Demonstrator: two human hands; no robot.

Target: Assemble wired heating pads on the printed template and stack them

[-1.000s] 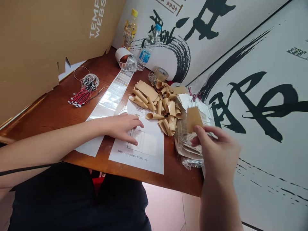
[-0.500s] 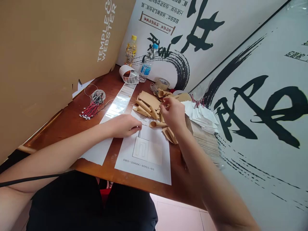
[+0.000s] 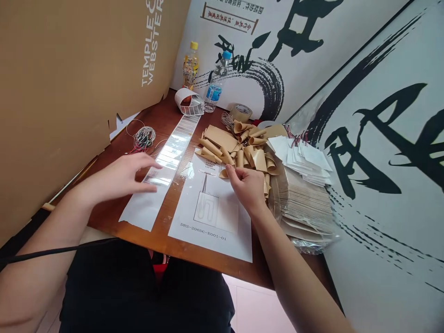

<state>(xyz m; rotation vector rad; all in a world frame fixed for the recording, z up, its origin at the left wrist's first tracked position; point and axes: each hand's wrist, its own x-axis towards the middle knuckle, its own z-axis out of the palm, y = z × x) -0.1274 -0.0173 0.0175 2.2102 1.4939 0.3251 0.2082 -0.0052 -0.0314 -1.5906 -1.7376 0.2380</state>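
My left hand point(image 3: 126, 175) is open, thumb and fingers apart, over the strip of clear and white labels point(image 3: 169, 150). To its right lies a white printed sheet point(image 3: 215, 247) with a framed drawing and the text DRS-206DC-E001-01. Above the sheet's right side, my right hand point(image 3: 248, 187) is closed with its fingertips pinched together; what they hold, if anything, I cannot make out. Just beyond those fingertips is a pile of curled brown paper pieces point(image 3: 258, 159), partly hidden by the hand. A flat brown piece point(image 3: 220, 136) rests on the pile's left part.
A bundle of thin wires point(image 3: 144, 138) lies at the left. Two bottles, one yellow-capped point(image 3: 190, 67), one blue-capped point(image 3: 214, 92), stand at the back near a tape roll point(image 3: 241, 112). Stacked cards point(image 3: 305, 203) with white tags point(image 3: 301, 157) sit right. A cardboard box point(image 3: 79, 92) borders the left.
My right hand, holding a small brown card one second ago, moved left to the pile, then nearer to me. My left hand moved left from the printed sheet to the label strip and opened.
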